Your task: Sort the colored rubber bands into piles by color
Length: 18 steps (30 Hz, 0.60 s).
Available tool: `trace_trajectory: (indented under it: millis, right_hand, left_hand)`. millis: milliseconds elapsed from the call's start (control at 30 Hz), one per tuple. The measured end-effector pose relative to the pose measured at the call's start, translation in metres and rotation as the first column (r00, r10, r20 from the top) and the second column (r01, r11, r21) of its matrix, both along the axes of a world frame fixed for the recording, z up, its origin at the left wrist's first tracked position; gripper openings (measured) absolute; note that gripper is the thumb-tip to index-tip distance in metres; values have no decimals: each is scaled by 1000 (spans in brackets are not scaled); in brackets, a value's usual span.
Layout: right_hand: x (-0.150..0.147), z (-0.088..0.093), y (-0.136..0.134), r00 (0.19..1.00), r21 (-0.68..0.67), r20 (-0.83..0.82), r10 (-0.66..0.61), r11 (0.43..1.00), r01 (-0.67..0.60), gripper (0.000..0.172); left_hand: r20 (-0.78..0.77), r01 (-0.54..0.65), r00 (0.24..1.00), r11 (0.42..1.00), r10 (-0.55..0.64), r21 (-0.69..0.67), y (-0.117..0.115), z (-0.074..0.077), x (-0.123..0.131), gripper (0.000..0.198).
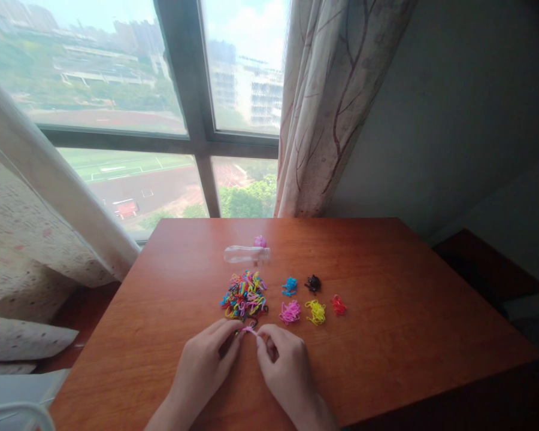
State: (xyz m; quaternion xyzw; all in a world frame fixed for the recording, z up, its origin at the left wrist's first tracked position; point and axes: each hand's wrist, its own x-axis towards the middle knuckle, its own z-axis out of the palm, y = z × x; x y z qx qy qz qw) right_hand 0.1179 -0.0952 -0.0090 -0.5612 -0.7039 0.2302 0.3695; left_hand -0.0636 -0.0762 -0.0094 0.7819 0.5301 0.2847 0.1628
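My left hand (209, 358) and my right hand (287, 366) meet near the front of the table, both with fingers pinched. A pink rubber band (250, 330) is stretched between their fingertips. Just beyond the left fingertips lies a mixed heap of rubber bands (245, 295) in many colours, with a few dark ones at its near edge. To the right of it sit small sorted piles: blue bands (290, 286), black bands (313, 283), pink bands (290, 312), yellow bands (315, 312) and red bands (338, 304).
A clear plastic bottle (245, 254) lies on its side behind the heap, with a purple cap-like piece (260, 241) beside it. The brown wooden table (399, 311) stands against a window (130, 137) with patterned curtains (318, 108). White furniture (18, 389) is at lower left.
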Motion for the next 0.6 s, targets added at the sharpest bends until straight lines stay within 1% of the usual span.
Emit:
trace_trajectory:
  millis: [167,267,433,600]
  right_hand:
    - [9,0,-2,999,3,20,-25,1000,25,15]
    - [19,1,-4,997,23,52,-65,998,64,17]
    - [41,1,0,974,119,141,-178,980,162,22]
    - [51,-5,7,937,170,247,-248,963,210,27]
  left_hand:
    - [7,15,1000,1000,-15,1,0,2,0,17]
    - [-2,11,1000,1000,-11,8,-1,1,-1,18]
    - [-29,7,1000,1000,-6,5,-1,-2,0,18]
    - [-43,-2,999,1000,3,27,-1,-3,-1,18]
